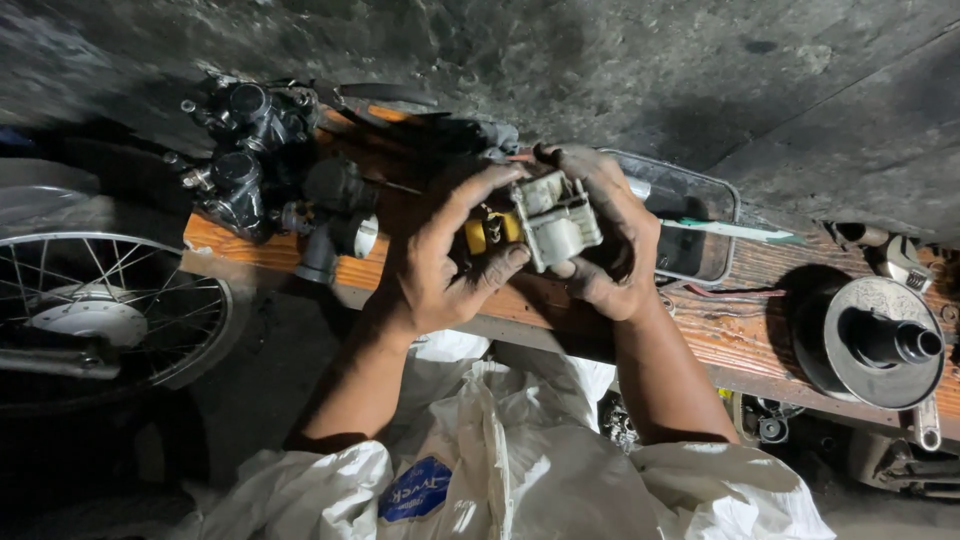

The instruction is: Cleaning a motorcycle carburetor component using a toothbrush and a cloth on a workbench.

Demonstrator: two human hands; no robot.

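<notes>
Both my hands hold one small engine part above a wooden plank (740, 335). The part is a pale white float piece (556, 218) on a dark body, with a yellow piece (478, 236) at its left side. My left hand (440, 260) wraps the left side, thumb under the pale piece and fingers over the top. My right hand (610, 245) cups the right side and back. Both hands are grimy with dark grease. Most of the dark body is hidden by my fingers.
A cluster of black carburettor bodies (265, 165) lies on the plank's left end. A shallow metal tray (690, 225) sits behind my right hand, a round metal pulley disc (880, 345) at the right. A spoked wheel (100, 310) stands at the left. White sacks (500, 470) lie below.
</notes>
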